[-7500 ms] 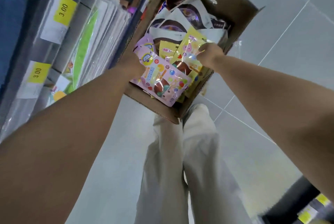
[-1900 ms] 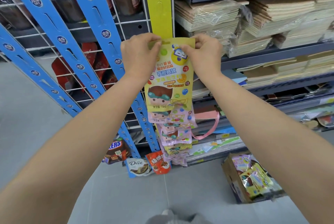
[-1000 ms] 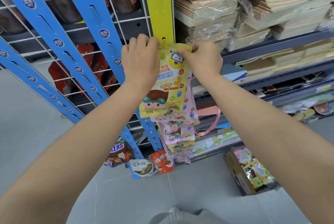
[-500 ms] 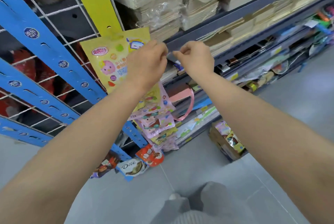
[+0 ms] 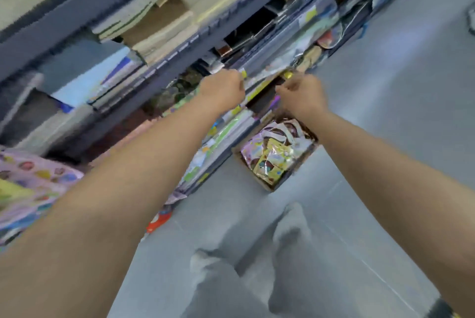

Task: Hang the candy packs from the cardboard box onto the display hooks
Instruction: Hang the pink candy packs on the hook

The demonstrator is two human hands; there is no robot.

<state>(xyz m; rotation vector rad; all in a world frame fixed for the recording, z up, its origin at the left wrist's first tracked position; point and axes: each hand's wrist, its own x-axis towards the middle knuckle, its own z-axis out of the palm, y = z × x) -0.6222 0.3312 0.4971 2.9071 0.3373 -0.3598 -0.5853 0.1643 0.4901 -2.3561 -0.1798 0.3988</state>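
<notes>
Left fingers: they are curled in toward the palm of the left hand (image 5: 223, 89). I see no pack in them, but the picture is blurry.
Right fingers: they are curled in too, on the right hand (image 5: 300, 96). Nothing shows between them.
Hands: both reach out in front, side by side with a gap between them. They are above the box and in front of the shelves (image 5: 154, 22).
Candy packs (image 5: 270, 161): a heap of them lies in the box, piled any which way.
Box (image 5: 270, 188): it sits on the floor (image 5: 385, 112), right up against the bottom shelf, under the right hand.
Pink packs (image 5: 30, 184): these show at the near left edge. I cannot see a hook there.
How far along: I think some packs are up on the left. The box looks quite full, so a lot is left to hang. No pack is in hand right now.
Packs: flat, shiny, crinkly plastic in pink and yellow.
Box: brown cardboard with an open top and square corners.
Shelves: long dark bars with flat stacks of paper things.
Floor: smooth and grey.
</notes>
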